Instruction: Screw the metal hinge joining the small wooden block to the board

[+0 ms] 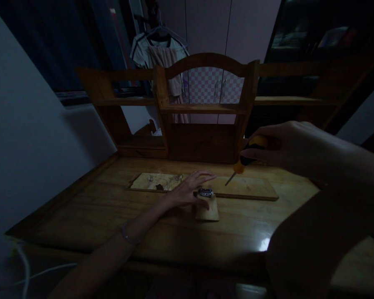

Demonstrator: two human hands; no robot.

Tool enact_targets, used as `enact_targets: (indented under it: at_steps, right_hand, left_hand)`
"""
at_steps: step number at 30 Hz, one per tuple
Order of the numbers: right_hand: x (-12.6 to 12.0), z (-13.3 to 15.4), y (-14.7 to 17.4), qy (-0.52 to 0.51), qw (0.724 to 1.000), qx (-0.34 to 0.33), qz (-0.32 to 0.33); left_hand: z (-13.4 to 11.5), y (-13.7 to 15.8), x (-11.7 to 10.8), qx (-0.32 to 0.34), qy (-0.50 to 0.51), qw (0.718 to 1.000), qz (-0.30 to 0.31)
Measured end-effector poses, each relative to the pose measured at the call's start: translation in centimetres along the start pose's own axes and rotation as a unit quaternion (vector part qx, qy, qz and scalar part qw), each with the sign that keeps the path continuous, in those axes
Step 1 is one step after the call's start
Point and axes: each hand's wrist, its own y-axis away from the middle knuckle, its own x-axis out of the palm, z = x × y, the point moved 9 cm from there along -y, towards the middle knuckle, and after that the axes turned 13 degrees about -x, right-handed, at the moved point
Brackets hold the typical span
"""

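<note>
My right hand (277,143) grips a yellow and black screwdriver (253,150). Its metal shaft slants down to the left, with the tip above the long wooden board (249,187). My left hand (195,190) lies across that board, fingers spread, the thumb on a small wooden block (207,211) at the board's near edge. Between thumb and fingers sits a small metal hinge (205,192), where block and board meet. The screwdriver tip is apart from the hinge, up and to its right. Whether any screws are in the hinge is too dark to tell.
Everything lies on a wooden desk (112,216). A wooden shelf unit (202,109) stands along its back edge. A pale wall (34,124) borders the left side. White cables (26,265) hang at the lower left. Clothes on a hanger (162,52) are behind the shelf.
</note>
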Motion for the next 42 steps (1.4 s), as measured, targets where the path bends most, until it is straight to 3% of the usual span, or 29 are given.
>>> enact_targets:
  at_steps: [4, 8, 11, 15, 26, 35, 42]
  right_hand:
    - [-0.1, 0.3, 0.1, -0.027, 0.999, -0.021, -0.008]
    - [-0.3, 1.3, 0.0, -0.03, 0.998, -0.055, -0.025]
    - [-0.2, 2.0, 0.0, -0.047, 0.996, -0.067, -0.022]
    - [-0.2, 2.7, 0.3, -0.065, 0.994, -0.081, -0.014]
    - [-0.1, 3.5, -0.2, -0.097, 0.99, -0.099, 0.011]
    - [0.9, 4.5, -1.5, -0.106, 0.988, -0.108, 0.01]
    - [1.7, 4.9, -2.8, -0.117, 0.987, -0.112, 0.024]
  left_hand:
    - [0.7, 1.4, -1.3, 0.05, -0.105, 0.993, 0.011]
    - [-0.8, 3.9, -0.9, 0.195, -0.228, 0.954, -0.016]
    - [-2.0, 5.3, -0.1, 0.275, -0.253, 0.927, -0.036]
    - [-2.8, 6.0, 0.4, 0.313, -0.241, 0.917, -0.05]
    - [-3.9, 6.6, 1.3, 0.328, -0.312, 0.889, -0.072]
    - [-2.7, 5.1, 5.2, 0.272, -0.41, 0.87, 0.004]
    - [-2.9, 5.2, 5.4, 0.277, -0.433, 0.858, 0.006]
